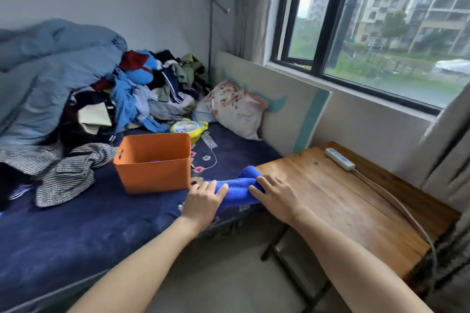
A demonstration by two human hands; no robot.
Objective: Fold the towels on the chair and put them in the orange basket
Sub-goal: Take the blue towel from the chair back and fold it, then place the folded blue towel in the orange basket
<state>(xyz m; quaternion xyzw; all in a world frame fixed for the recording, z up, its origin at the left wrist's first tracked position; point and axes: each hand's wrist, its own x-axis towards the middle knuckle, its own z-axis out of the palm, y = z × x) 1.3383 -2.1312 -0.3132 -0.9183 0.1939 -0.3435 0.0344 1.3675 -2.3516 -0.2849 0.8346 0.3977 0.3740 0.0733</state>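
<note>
Both the left hand (204,198) and right hand (273,192) grip the folded blue towel (239,189) just right of the orange basket (152,168). The person should keep the fold pinched tight, lift over the near rim, and lower it flat.

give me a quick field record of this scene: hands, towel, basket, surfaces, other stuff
left hand: gripping the towel's left part
right hand: pressing on the towel's right part
blue towel: bunched lengthwise, lying across the bed edge and table corner
orange basket: upright on the bed, left of the towel; something purple inside, too little shows to identify
bed: dark blue sheet, clothes pile at the back
wooden table: power strip on it
</note>
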